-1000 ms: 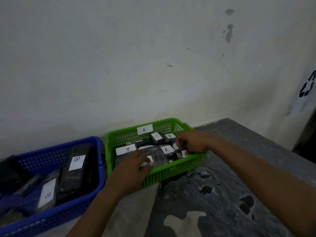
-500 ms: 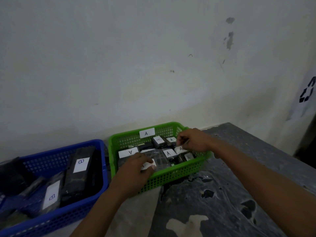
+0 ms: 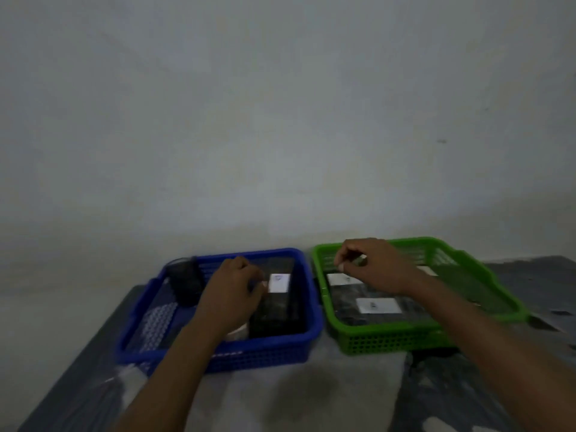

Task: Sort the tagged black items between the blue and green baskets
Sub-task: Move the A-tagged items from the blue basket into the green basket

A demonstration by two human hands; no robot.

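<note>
The blue basket (image 3: 218, 360) stands left of the green basket (image 3: 389, 338), nearly touching it. My left hand (image 3: 230, 294) hovers over the blue basket with curled fingers, and a small white tag shows at its fingertips, blurred. Beside it lies a long black item (image 3: 274, 310) with a white tag. My right hand (image 3: 374, 266) is over the back left of the green basket and pinches a small dark item (image 3: 361, 260) between thumb and forefinger. Flat black items with white tags (image 3: 378, 306) fill the green basket.
Both baskets sit on a dark, mottled table (image 3: 311, 400) against a pale wall (image 3: 280, 120). A black bulky item (image 3: 184, 283) leans in the blue basket's back left corner. The table's left edge runs diagonally at the lower left.
The view has swung left, putting both baskets in the middle. My left hand has left the green basket and is now over the blue one. My right hand stays over the green basket.
</note>
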